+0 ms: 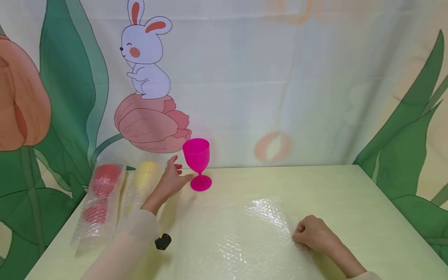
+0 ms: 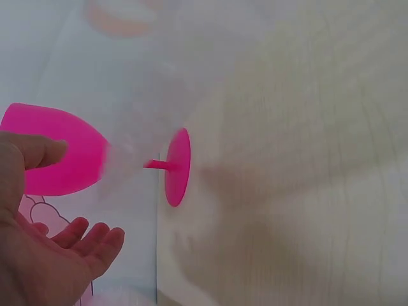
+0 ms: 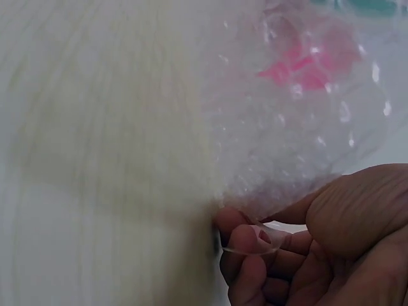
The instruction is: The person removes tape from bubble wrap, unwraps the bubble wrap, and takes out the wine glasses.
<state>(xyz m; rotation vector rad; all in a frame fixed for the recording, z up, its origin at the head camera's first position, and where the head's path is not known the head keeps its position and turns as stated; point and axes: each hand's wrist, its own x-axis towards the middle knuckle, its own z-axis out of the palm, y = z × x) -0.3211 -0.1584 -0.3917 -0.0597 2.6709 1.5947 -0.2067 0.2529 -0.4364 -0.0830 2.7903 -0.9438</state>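
Observation:
A bright pink plastic goblet (image 1: pixel 197 153) stands upright near the back of the table. My left hand (image 1: pixel 172 181) is just left of it, thumb and fingers spread apart; in the left wrist view the thumb overlaps the goblet's bowl (image 2: pixel 70 156) and the other fingers are bent loosely, holding nothing. A sheet of clear bubble wrap (image 1: pixel 238 241) lies across the front middle of the table. With thumb and fingertips my right hand (image 1: pixel 316 233) pinches its right edge. In the right wrist view the wrap (image 3: pixel 280 146) rises from those fingers, the goblet showing pink through it.
At the left lie a red goblet (image 1: pixel 105 181) wrapped in bubble wrap and a yellow wrapped item (image 1: pixel 146 175). A small black object (image 1: pixel 163 242) shows beside the left sleeve. Behind the table (image 1: pixel 336 186) hangs a printed curtain (image 1: pixel 238 77) with a rabbit and flowers.

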